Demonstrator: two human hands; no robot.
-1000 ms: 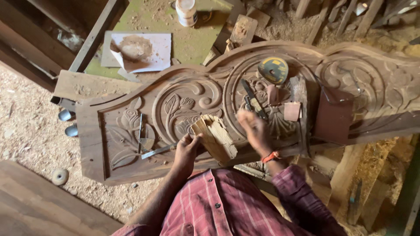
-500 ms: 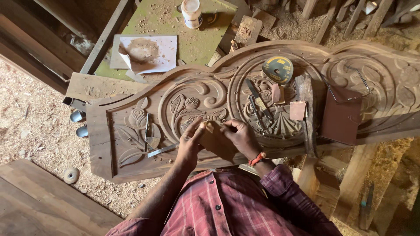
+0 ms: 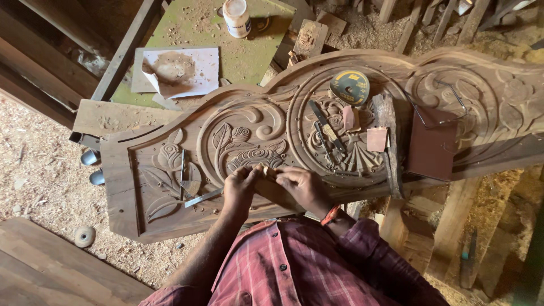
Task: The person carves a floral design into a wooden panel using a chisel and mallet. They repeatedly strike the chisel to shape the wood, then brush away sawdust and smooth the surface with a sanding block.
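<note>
A dim wood workshop, seen from above: sawdust covers the ground, planks and offcuts lie about, and a long carved panel (image 3: 249,130) of dark brown wood spans the middle, resting on timber supports. Everything is placed from that panel. Its surface is cut with leaves at the left end, scrolls and a fan-like motif inside round borders in the middle, and more scrolls at the right end.

At the panel's near edge, below the central scrolls, the left hand (image 3: 240,187) and right hand (image 3: 303,186) meet, their fingers pinched together on a small folded piece of sandpaper (image 3: 266,171), pale tan, pressed against the carving. Only a little of it shows between the fingertips.

On the panel lie a chisel (image 3: 203,197) near the leaves, more chisels (image 3: 326,130) on the fan motif, a round yellow-and-black disc (image 3: 349,86) above them, small sandpaper pieces (image 3: 376,139) and a dark red-brown sheet (image 3: 432,150) toward the right end. Beyond the panel's far edge stand a green board (image 3: 249,54) with a white jar (image 3: 237,17) and a sheet of paper (image 3: 178,71).

A second ago the hands were apart and the paper was a larger open sheet; half a second ago they had closed together, as now.
</note>
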